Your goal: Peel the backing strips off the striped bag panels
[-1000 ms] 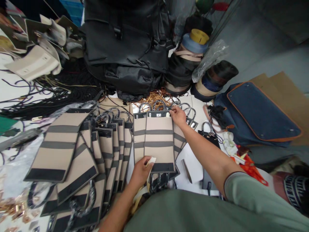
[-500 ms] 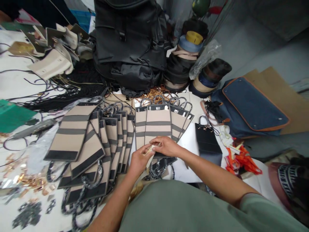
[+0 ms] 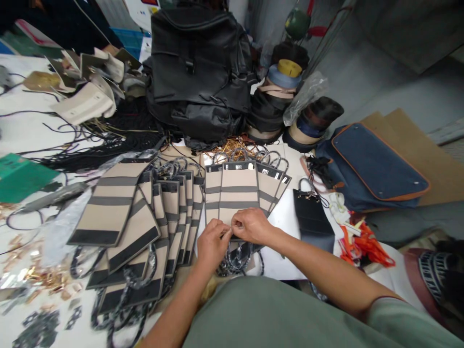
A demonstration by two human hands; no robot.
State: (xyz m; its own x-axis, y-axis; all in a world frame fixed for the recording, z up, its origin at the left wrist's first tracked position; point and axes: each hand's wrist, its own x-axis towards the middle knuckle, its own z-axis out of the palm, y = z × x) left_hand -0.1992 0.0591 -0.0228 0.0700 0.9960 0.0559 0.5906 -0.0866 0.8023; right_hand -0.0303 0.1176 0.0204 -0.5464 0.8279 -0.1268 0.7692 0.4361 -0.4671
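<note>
My left hand (image 3: 213, 242) and my right hand (image 3: 251, 226) meet fingertip to fingertip over the lower edge of the middle beige-and-black panels (image 3: 239, 186). Both are pinched closed; whatever lies between the fingers is too small to make out. Wrapped loop handles (image 3: 237, 258) show just below my hands, and more loops stick out at the far end of these panels. To the left, a larger fanned pile of similar striped panels (image 3: 110, 193) lies with its handles toward me.
A black backpack (image 3: 203, 63) stands behind the panels, beside stacked strap rolls (image 3: 284, 79). On the right are a small black bag (image 3: 313, 215), a blue bag (image 3: 380, 159) and orange plastic (image 3: 368, 244). Metal pieces (image 3: 47, 275) lie at left.
The pale strip that was between my fingers no longer shows. My left hand has turned more upright, and my right fingers have curled in more tightly. The view has shifted slightly.
</note>
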